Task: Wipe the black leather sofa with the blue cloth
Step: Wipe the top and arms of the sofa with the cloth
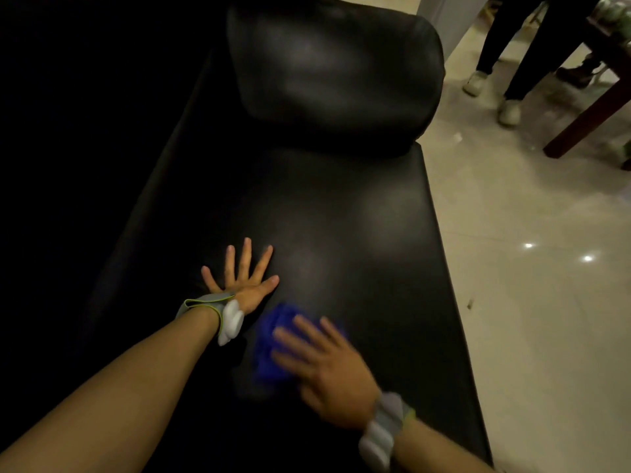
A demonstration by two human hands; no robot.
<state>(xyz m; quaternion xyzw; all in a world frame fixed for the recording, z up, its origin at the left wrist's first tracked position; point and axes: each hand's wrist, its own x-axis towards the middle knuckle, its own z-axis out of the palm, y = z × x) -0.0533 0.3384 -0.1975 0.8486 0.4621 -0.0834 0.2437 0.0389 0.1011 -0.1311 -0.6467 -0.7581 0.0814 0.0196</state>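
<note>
My right hand [324, 367] presses the cloth [273, 343] flat on the sofa [358, 216] seat, fingers straight and a little apart. My left hand [244, 281] rests beside it with fingers spread wide, holding nothing. The cloth is bunched under the palm — I think it can slip out or roll up if I push too fast, because nothing grips it. The far seat and the cushion [334, 73] could also be missed.
</note>
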